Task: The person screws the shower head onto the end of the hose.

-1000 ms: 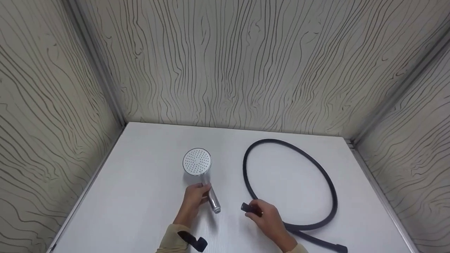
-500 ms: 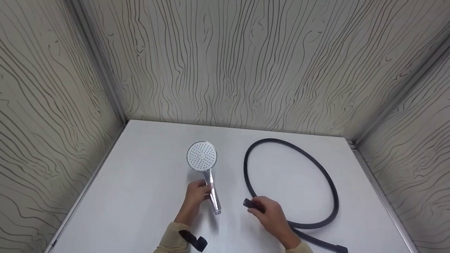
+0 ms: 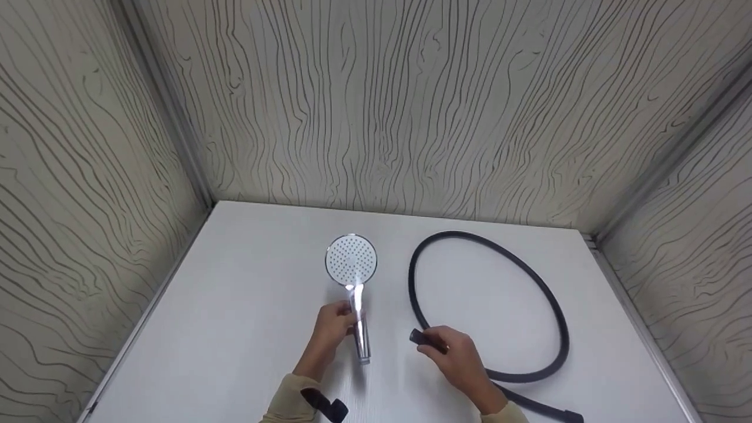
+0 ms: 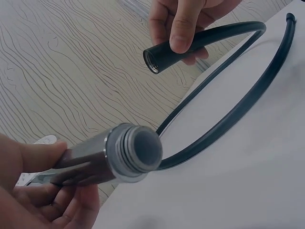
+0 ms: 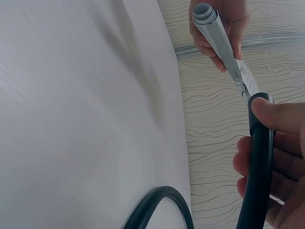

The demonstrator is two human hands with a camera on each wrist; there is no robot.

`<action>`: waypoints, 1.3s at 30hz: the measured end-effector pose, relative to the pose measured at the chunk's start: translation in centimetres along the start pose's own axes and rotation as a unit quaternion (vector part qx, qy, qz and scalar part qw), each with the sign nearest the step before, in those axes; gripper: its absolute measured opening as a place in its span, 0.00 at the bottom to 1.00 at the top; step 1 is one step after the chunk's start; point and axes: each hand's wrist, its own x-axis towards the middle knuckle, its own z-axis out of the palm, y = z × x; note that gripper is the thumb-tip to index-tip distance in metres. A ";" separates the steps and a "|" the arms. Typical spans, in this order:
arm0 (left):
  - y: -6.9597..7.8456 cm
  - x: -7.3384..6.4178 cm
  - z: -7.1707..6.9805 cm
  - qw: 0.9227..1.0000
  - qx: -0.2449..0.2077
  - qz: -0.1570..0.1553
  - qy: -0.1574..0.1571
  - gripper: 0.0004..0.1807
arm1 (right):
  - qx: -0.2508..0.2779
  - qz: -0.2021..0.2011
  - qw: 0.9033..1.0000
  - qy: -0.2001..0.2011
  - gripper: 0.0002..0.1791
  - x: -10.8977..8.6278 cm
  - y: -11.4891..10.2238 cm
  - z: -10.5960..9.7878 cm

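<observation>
My left hand (image 3: 333, 326) grips the chrome handle of a shower head (image 3: 351, 260), whose round white face with many small holes points up toward the head camera. At the handle's lower end a grey threaded neck (image 4: 141, 149) shows in the left wrist view. My right hand (image 3: 457, 357) pinches one end of a black shower hose (image 3: 557, 314) just behind its connector. That connector (image 4: 159, 58) has an open mouth with threads inside, angled toward the shower head's handle. A gap separates connector and threaded neck.
The hose lies in a wide loop on the white table (image 3: 252, 282), its other end (image 3: 571, 416) near the front right. Wood-patterned panels (image 3: 376, 106) enclose the back and sides. A black strap with a small block (image 3: 336, 409) sits on the left wrist.
The shower head has shifted right, and its handle now stands straighter, with the face turned more to the camera. My right hand has moved slightly right and up with the hose end.
</observation>
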 end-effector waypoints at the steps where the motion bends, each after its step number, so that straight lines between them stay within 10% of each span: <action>1: 0.0 -0.1 0.0 1.000 -0.001 0.001 0.002 0.18 | 0.001 0.002 1.000 -0.001 0.09 0.0 0.0 0.0; 39: 1.0 -1.3 1.3 0.987 -0.135 0.039 0.077 0.22 | 0.031 -0.014 0.999 0.003 0.09 -0.3 -0.7 -1.3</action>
